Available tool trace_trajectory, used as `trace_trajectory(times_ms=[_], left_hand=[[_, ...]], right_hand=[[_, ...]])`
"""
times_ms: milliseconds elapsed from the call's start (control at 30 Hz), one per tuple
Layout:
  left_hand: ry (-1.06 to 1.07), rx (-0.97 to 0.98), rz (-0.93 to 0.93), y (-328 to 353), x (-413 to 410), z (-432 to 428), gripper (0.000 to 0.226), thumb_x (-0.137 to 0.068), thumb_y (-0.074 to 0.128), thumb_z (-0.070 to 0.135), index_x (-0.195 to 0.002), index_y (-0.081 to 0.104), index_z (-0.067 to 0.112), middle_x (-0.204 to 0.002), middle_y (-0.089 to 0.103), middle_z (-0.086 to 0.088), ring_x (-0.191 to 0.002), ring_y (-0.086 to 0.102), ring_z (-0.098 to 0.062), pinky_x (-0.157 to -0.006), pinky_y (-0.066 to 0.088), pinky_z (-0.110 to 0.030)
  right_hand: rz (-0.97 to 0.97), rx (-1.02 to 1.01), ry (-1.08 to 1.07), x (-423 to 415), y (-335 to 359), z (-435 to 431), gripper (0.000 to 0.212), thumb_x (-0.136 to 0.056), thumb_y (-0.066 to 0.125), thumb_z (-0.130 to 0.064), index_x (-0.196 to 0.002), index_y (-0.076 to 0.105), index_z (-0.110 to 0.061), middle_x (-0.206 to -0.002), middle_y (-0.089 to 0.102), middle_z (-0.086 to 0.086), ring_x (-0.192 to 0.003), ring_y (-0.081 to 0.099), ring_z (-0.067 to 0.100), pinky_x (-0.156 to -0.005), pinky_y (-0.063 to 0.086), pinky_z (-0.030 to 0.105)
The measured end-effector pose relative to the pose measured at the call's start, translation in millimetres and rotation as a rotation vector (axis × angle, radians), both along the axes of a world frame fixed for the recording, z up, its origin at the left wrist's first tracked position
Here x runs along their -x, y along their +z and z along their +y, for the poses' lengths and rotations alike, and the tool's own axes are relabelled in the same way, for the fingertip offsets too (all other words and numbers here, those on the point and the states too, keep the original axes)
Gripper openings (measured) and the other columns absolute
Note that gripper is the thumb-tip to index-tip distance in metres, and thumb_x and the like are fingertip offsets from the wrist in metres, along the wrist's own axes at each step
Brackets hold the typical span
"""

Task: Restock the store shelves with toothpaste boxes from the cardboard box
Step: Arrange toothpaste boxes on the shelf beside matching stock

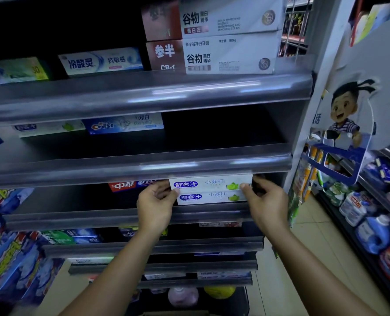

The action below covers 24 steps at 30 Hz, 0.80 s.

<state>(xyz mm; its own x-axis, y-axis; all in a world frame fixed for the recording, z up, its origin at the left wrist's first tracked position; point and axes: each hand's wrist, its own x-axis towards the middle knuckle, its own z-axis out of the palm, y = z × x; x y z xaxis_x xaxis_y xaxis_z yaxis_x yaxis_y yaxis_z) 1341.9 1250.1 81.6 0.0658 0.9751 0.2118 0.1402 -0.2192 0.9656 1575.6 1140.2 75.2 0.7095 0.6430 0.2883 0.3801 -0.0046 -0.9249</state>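
Held: 2 white toothpaste boxes [210,184], stacked flat, at right end of 3rd shelf [98,217] from top.
L hand [155,206]: grasps stack's left end, thumb on front.
R hand [267,201]: grasps right end, thumb on front.
Beside: 1 red box [121,185], just left.
Room: shop aisle, tiled floor [315,236], detergent bottles [372,233] on the right.

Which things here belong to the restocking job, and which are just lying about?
In the job: two stacked white toothpaste boxes with blue logos; left hand and right hand gripping their ends; grey shelf.
Lying about: blue Crest box; red toothpaste box; blue detergent bottles; cartoon boy sign.
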Motion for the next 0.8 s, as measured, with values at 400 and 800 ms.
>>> trace_trajectory(times_ms=[400, 800], left_hand=[[0.027, 0.003, 0.185, -3.4, -2.7, 11.9, 0.036, -0.078, 0.090, 0.018, -0.110, 0.075, 0.008, -0.094, 0.075, 0.008, -0.079, 0.073, 0.003, -0.074, 0.058, -0.014], [-0.029, -0.044, 0.224, -1.0, -2.0, 16.8, 0.027, -0.083, 0.086, 0.018, -0.106, 0.076, 0.009, -0.083, 0.066, 0.023, -0.074, 0.064, 0.020, -0.067, 0.050, -0.001]], right_hand=[[0.091, 0.080, -0.044, -6.7, -10.7, 13.2, 0.029, -0.088, 0.080, -0.024, -0.113, 0.077, -0.010, -0.077, 0.064, -0.023, -0.070, 0.063, -0.009, -0.062, 0.043, 0.005], [0.011, 0.157, -0.091, -3.6, -5.3, 17.6, 0.032, -0.089, 0.078, -0.029, -0.113, 0.075, -0.009, -0.076, 0.061, -0.023, -0.077, 0.065, -0.001, -0.066, 0.042, 0.010]])
